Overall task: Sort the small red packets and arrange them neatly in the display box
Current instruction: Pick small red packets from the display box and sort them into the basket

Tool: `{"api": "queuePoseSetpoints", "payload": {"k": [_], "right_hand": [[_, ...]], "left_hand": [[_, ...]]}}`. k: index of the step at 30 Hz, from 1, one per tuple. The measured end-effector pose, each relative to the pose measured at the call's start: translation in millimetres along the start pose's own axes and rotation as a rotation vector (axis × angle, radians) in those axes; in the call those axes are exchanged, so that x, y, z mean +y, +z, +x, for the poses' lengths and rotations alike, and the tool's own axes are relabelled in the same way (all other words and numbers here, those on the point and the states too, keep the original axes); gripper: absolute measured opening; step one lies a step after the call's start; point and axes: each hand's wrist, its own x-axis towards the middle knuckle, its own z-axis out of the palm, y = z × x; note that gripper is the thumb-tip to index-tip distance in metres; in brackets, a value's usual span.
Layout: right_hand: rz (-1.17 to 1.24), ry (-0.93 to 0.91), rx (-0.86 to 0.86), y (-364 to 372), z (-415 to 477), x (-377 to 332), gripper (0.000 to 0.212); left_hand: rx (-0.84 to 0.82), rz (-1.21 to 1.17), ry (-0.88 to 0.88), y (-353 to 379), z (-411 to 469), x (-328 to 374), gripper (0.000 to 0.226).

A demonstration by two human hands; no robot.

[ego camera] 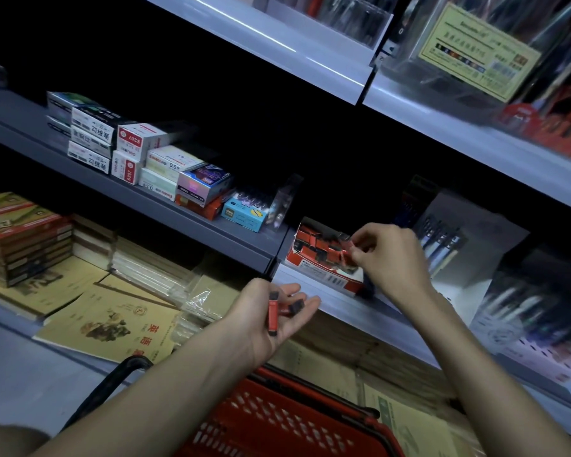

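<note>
A red display box [323, 275] with a torn open top sits on the middle shelf, and several small red packets [317, 246] lie jumbled inside it. My left hand [271, 311] is held palm up just below the shelf edge, cupping a few red packets with black ends [273, 313]. My right hand [388, 255] reaches over the right end of the box. Its fingertips pinch one small red packet [350, 247] just above the others.
Stacked white and coloured stationery boxes [139, 153] fill the shelf to the left of the display box. Pen packs [442, 239] stand to its right. Notebooks [109, 321] lie on the lowest shelf. A red shopping basket [277, 420] with a black handle hangs under my arms.
</note>
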Motion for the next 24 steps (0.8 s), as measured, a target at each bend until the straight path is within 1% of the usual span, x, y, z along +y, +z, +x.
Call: {"api": "queuePoseSetpoints", "payload": {"k": [2,4,6,8,9,11,12,14,15,17,19,22,24], "right_hand": [[-0.105,-0.118,-0.15,12,5,1,0.009],[-0.089,-0.167,-0.281,18,8,1,0.011],[-0.051,-0.157,-0.293,16,10,5,0.019],[-0.005,-0.103,-0.235,11,5,7,0.026],[0.027,-0.075,-0.192,8,1,6,0.026],[0.168,-0.006,-0.137,-2,-13,-4,0.02],[0.285,0.035,-0.149,-9,-21,-13,0.014],[0.567,0.118,-0.26,-19,-38,-34,0.008],[0.66,0.145,-0.334,-20,-46,-43,0.011],[0.727,0.158,-0.44,-16,-59,-53,0.018],[0.763,0.209,-0.488,-10,-66,-55,0.014],[0.858,0.334,-0.563,-10,-70,-54,0.015],[0.926,0.43,-0.597,-9,-73,-55,0.017]], "left_hand": [[0.021,0.026,0.023,-1,1,1,0.031],[0.022,0.051,0.055,0,2,2,0.029],[0.021,0.089,0.092,0,2,2,0.029],[0.056,0.167,0.154,2,2,1,0.027],[0.074,0.21,0.184,2,4,1,0.024],[0.093,0.297,0.246,3,8,-1,0.021],[0.1,0.349,0.285,4,9,-2,0.021],[0.107,0.469,0.373,6,11,-6,0.023],[0.108,0.524,0.415,7,10,-8,0.025],[0.098,0.611,0.487,10,8,-11,0.026],[0.099,0.68,0.563,9,11,-15,0.027],[0.146,0.892,0.762,6,13,-18,0.039],[0.15,1.016,0.855,5,11,-21,0.04]]}}
